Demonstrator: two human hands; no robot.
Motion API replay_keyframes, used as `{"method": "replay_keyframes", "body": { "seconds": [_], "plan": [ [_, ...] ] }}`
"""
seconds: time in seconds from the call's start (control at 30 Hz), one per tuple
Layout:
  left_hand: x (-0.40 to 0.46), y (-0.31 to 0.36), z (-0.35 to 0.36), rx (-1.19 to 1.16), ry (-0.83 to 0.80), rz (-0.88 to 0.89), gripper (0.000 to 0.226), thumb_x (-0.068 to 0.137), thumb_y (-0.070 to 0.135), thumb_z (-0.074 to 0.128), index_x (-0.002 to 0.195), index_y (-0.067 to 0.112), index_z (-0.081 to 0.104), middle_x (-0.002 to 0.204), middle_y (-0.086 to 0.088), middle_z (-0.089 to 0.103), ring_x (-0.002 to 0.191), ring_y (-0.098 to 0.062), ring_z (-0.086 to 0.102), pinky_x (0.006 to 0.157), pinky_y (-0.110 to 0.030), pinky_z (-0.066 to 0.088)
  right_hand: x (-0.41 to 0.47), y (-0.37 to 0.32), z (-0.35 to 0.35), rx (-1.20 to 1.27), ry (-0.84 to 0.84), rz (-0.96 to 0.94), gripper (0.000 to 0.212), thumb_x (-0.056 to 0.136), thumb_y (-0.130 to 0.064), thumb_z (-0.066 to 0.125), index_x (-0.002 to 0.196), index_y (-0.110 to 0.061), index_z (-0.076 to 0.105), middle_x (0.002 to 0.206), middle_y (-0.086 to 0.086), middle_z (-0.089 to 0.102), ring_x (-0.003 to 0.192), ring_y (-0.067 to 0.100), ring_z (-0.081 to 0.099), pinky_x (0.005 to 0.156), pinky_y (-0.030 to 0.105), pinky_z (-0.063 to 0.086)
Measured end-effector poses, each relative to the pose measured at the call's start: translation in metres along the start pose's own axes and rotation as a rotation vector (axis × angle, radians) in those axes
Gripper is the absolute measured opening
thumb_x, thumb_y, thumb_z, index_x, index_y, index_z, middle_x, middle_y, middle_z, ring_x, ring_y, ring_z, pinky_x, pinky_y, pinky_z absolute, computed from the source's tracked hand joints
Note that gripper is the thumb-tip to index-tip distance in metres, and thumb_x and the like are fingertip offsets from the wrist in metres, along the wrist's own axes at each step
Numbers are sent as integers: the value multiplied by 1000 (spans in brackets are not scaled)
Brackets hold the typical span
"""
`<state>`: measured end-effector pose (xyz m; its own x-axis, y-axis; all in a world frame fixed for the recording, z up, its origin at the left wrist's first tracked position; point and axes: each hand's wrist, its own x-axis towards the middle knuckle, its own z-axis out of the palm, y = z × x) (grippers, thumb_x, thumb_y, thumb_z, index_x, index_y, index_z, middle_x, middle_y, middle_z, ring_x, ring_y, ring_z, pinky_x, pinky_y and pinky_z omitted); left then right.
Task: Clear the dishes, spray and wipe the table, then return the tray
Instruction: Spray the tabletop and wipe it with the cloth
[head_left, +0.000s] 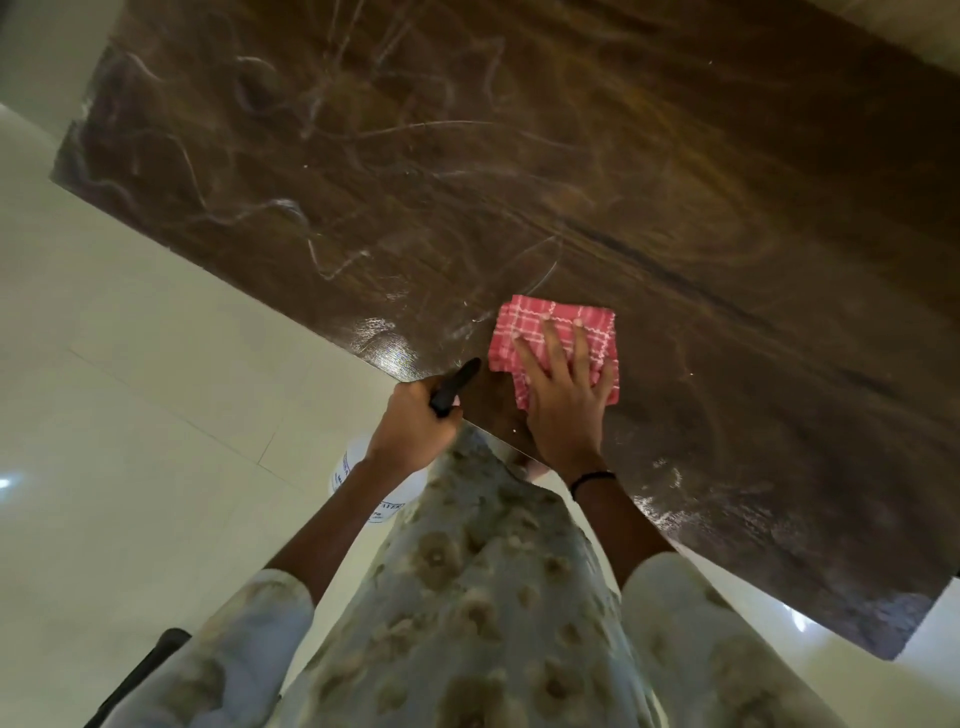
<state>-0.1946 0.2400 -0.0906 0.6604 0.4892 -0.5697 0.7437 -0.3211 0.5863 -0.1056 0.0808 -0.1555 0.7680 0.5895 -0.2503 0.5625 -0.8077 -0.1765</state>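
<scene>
A folded red-and-white checked cloth (551, 335) lies on the dark wooden table (519, 182) near its front edge. My right hand (563, 395) presses flat on the cloth, fingers spread and straight. My left hand (415, 428) grips the black trigger head of a white spray bottle (358, 470), held just off the table's edge with the nozzle pointing toward the cloth. The bottle's body hangs below my hand and is partly hidden by my forearm. Wet streaks and swirls show across the tabletop.
Pale glossy floor tiles (156, 389) surround the table on the left and lower right. A dark object (150, 670), perhaps a chair part, pokes into view at the lower left. My patterned garment fills the bottom centre.
</scene>
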Motion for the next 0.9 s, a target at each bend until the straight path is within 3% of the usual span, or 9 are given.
{"method": "replay_keyframes", "body": {
  "seconds": [0.13, 0.2, 0.27, 0.33, 0.43, 0.57, 0.67, 0.8, 0.9],
  "plan": [
    [16, 10, -6, 21, -91, 30, 14, 74, 10, 57, 60, 13, 53, 45, 2, 36, 41, -16, 28, 49, -26, 28, -13, -37, 17, 33, 32, -195, 61, 81, -35, 65, 138, -34, 44, 152, 1, 36, 141, 33, 27, 110, 61, 11],
    [24, 16, -10, 16, -121, 32, 20, 72, 10, 56, 56, 17, 46, 45, 1, 37, 42, -16, 31, 49, -26, 29, -33, -29, 22, 19, -14, -303, 72, 78, -39, 69, 142, -38, 37, 153, 0, 33, 143, 30, 22, 114, 58, 9],
    [33, 23, -13, 47, -153, 46, 17, 72, 14, 55, 58, 13, 46, 47, -3, 41, 43, -19, 36, 50, -27, 31, -48, -7, 23, -18, -38, -355, 70, 79, -45, 65, 143, -41, 36, 154, -2, 32, 144, 28, 21, 114, 58, 14],
    [42, 32, -14, 93, -178, 55, 16, 77, 14, 59, 64, 9, 52, 49, -10, 47, 44, -28, 45, 51, -29, 34, -51, 18, 20, -53, -47, -322, 66, 81, -48, 62, 142, -41, 37, 153, -2, 32, 144, 28, 23, 111, 58, 19],
    [56, 49, -14, 147, -168, 80, 11, 79, 15, 61, 76, 4, 60, 65, -27, 58, 64, -44, 59, 56, -38, 45, -32, 47, 5, -40, -17, -118, 65, 80, -37, 68, 139, -39, 40, 152, -1, 31, 142, 32, 24, 107, 64, 24],
    [70, 79, -10, 172, -233, 130, 12, 81, 15, 61, 79, 3, 62, 68, -23, 61, 70, -44, 62, 61, -39, 50, 20, 46, -16, 60, 26, 110, 69, 84, -21, 63, 144, -36, 33, 156, 2, 27, 145, 33, 14, 105, 69, 22],
    [77, 103, -5, 206, -283, 151, 12, 83, 14, 60, 80, 2, 61, 65, -9, 52, 68, -38, 60, 63, -37, 49, 34, 38, -16, 82, 38, 116, 65, 88, -20, 58, 145, -36, 33, 158, 0, 22, 146, 32, 11, 105, 68, 22],
    [88, 125, 4, 254, -292, 146, 18, 82, 15, 60, 89, -2, 63, 90, -23, 61, 79, -40, 61, 72, -42, 53, 28, 44, -16, 83, 25, 90, 63, 88, -20, 58, 145, -35, 35, 159, -1, 20, 147, 31, 9, 106, 68, 22],
    [97, 133, 7, 239, -270, 112, 18, 81, 15, 58, 82, -2, 62, 77, -15, 55, 78, -40, 61, 64, -37, 49, 29, 44, -16, 66, 14, 98, 68, 86, -22, 63, 145, -36, 33, 159, -1, 20, 146, 31, 10, 107, 67, 22]
  ]
}}
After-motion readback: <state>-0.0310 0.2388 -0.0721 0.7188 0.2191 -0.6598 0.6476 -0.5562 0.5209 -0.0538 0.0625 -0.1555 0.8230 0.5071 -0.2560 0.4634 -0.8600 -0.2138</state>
